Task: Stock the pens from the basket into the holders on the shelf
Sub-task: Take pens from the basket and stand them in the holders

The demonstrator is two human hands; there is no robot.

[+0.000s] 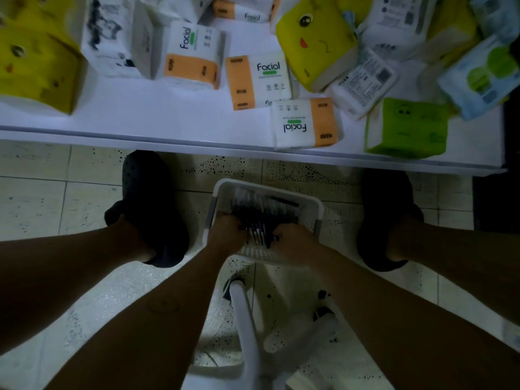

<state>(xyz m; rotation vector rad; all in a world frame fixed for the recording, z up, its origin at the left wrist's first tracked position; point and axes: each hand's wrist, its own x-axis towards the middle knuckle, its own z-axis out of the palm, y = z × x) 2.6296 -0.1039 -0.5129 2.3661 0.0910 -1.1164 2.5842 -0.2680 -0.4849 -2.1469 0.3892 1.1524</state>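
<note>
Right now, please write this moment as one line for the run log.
stage: picking up pens | left hand: on pens | right hand: on pens | basket: on floor, below shelf | holders: not in view

Basket on floor, below shelf edge, between two feet.

Basket (266,218) holds pens (261,215); left hand (226,233) and right hand (292,243) both in it, apparently closed on one bundle of pens. Shoes (149,206) flank basket, left and right. Shelf (140,114) behind carries tissue packs (259,80), piled toward the right. Stand (244,319) nearer than basket.
</note>
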